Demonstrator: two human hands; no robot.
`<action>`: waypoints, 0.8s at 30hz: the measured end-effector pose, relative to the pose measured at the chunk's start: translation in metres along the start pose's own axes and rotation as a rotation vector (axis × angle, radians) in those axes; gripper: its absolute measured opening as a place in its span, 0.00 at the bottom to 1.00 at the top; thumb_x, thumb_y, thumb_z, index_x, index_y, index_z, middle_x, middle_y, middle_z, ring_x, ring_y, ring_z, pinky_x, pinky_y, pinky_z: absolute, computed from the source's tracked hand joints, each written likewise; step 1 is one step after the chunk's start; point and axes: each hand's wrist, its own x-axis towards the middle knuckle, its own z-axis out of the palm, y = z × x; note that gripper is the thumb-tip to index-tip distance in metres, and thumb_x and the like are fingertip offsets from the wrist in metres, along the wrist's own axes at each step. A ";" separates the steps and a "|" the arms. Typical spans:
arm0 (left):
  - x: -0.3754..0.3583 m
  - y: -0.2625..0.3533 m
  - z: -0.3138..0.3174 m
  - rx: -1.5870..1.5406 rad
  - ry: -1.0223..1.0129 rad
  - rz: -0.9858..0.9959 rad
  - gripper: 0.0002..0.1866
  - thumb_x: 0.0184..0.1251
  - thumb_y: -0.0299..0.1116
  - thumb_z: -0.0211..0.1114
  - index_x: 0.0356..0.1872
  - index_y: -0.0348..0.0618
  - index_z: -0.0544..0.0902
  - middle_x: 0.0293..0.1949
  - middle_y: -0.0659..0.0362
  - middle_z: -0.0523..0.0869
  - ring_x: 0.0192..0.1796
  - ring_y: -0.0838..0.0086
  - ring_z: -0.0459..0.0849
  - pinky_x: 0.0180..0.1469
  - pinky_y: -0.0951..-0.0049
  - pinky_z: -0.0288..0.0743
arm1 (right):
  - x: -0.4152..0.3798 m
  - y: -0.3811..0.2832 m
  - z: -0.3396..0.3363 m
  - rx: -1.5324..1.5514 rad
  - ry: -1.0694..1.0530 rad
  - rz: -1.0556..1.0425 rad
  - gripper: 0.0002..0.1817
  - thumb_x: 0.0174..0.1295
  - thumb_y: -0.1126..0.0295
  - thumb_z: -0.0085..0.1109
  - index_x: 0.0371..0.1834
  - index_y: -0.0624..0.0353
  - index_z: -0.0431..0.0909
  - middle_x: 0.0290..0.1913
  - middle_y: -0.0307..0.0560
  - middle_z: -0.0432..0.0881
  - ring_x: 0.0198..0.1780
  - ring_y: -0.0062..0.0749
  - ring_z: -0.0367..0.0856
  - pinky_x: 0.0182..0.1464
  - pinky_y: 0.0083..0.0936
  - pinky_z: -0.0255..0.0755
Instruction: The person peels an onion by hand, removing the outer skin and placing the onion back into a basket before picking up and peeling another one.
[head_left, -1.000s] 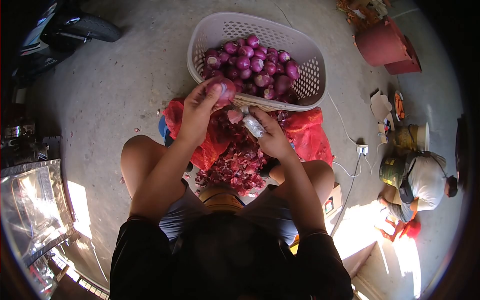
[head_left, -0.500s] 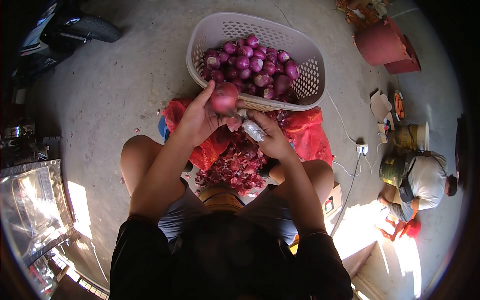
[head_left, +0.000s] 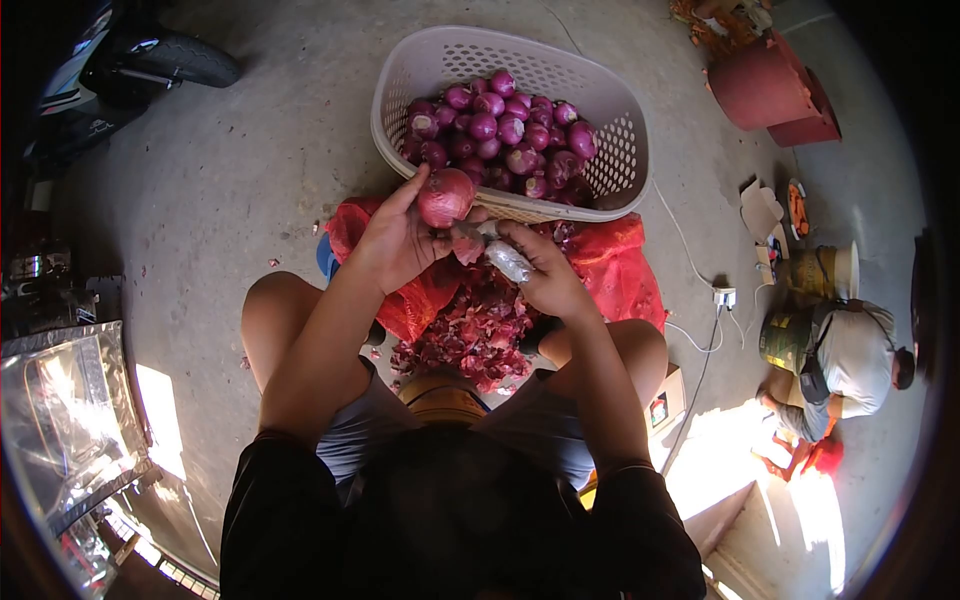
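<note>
Peelings (head_left: 470,335) lie nearest us, a loose heap of thin, papery purple-red skins on a crinkled red plastic sheet (head_left: 620,270) between our knees. Just above that heap our left hand (head_left: 395,245) grips a red onion (head_left: 445,196), fingers curled round its left side and thumb across the front; the bulb is round, smooth and glossy, held up just in front of the basket rim. Our right hand (head_left: 545,275) is closed around a knife (head_left: 505,260) whose handle looks wrapped in something shiny and silver. The knife's long axis runs up and to the left, toward the underside of the onion, so the onion sits up-left of our right fingers and the blade end meets it or nearly so; we cannot tell whether it touches. A flap of skin hangs at that spot. Beyond the hands stands a pale, perforated plastic basket (head_left: 625,150), oval, filled with peeled purple onions (head_left: 500,130). Farther right, well apart on the rough concrete floor (head_left: 230,170), another person (head_left: 845,360) crouches.
</note>
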 end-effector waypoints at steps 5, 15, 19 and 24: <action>-0.001 0.001 0.005 0.008 0.060 0.031 0.28 0.70 0.54 0.43 0.53 0.36 0.71 0.42 0.46 0.82 0.32 0.67 0.83 0.33 0.74 0.79 | -0.001 0.000 -0.001 0.015 0.022 0.033 0.20 0.58 0.75 0.54 0.56 0.64 0.68 0.48 0.52 0.79 0.48 0.35 0.78 0.54 0.26 0.68; -0.004 -0.001 0.011 0.065 0.129 0.120 0.26 0.71 0.54 0.42 0.49 0.39 0.72 0.36 0.54 0.81 0.22 0.76 0.74 0.23 0.80 0.70 | -0.002 0.004 0.002 -0.277 0.168 -0.196 0.29 0.47 0.75 0.63 0.57 0.60 0.69 0.48 0.59 0.78 0.48 0.51 0.79 0.49 0.33 0.73; -0.001 -0.005 0.004 0.068 0.079 0.037 0.27 0.71 0.55 0.40 0.49 0.40 0.72 0.31 0.56 0.80 0.20 0.77 0.71 0.21 0.80 0.67 | 0.005 0.010 0.009 -0.353 0.189 -0.318 0.30 0.47 0.76 0.63 0.57 0.61 0.69 0.50 0.60 0.77 0.50 0.52 0.78 0.52 0.33 0.72; -0.003 -0.007 0.004 -0.034 -0.013 0.005 0.26 0.67 0.56 0.48 0.46 0.41 0.74 0.31 0.58 0.80 0.23 0.77 0.76 0.26 0.82 0.74 | 0.009 0.002 0.015 -0.097 0.187 -0.280 0.28 0.52 0.77 0.61 0.58 0.63 0.67 0.53 0.58 0.76 0.54 0.48 0.77 0.55 0.32 0.69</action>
